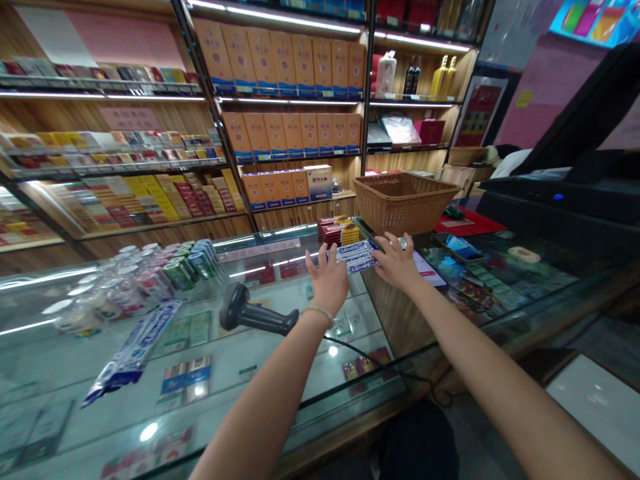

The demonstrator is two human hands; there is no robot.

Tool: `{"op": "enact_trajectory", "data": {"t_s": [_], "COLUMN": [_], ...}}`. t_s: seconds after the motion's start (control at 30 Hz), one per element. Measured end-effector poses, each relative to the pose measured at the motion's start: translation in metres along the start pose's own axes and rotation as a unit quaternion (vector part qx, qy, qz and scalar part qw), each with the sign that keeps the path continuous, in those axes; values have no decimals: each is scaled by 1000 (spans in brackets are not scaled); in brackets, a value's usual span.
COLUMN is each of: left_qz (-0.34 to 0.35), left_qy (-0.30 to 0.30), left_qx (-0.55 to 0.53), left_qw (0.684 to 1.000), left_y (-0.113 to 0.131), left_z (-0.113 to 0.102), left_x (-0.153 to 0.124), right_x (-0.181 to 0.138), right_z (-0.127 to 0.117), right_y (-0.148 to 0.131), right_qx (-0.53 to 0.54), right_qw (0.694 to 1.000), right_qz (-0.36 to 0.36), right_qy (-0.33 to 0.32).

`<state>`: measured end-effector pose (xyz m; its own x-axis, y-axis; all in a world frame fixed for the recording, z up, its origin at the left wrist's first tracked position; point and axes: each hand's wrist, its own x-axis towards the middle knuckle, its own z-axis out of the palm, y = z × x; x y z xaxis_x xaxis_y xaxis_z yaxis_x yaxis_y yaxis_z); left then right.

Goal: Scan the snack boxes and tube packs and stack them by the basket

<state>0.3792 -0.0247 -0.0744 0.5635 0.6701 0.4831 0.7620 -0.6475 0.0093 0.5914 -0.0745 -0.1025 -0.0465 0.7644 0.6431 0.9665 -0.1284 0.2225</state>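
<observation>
Several blue-and-white long packets (356,256) lie side by side on the glass counter, between my two hands. My left hand (329,279), with a bracelet at the wrist, is at their left end with its fingers spread. At the right end, my right hand (399,265) has its thumb and a fingertip on the packets. A black handheld barcode scanner (260,316) lies left of my left wrist, its cable running to the right. Farther left lie more blue-and-white packets (135,347). Behind my hands sit red and yellow boxes (339,231).
A wicker basket (405,200) stands behind my right hand. Jars and cans (185,263) line the counter's back left. A phone (427,268) and a dark machine (555,207) are at the right. Stocked shelves (295,100) rise behind. The counter's front edge (350,393) is near me.
</observation>
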Motion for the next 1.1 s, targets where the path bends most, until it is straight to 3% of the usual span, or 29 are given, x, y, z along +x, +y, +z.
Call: {"op": "enact_trajectory", "data": {"t_s": [1.1], "left_qz": [-28], "left_qy": [-18], "left_qx": [-32], "left_qw": [999], "left_y": [3], "left_z": [-12], "left_x": [-3], "right_x": [-1], "right_z": [-7], "right_y": [-8], "right_qx": [40], "right_qw": [999], "right_qz": [17], "right_qy": [-6]}}
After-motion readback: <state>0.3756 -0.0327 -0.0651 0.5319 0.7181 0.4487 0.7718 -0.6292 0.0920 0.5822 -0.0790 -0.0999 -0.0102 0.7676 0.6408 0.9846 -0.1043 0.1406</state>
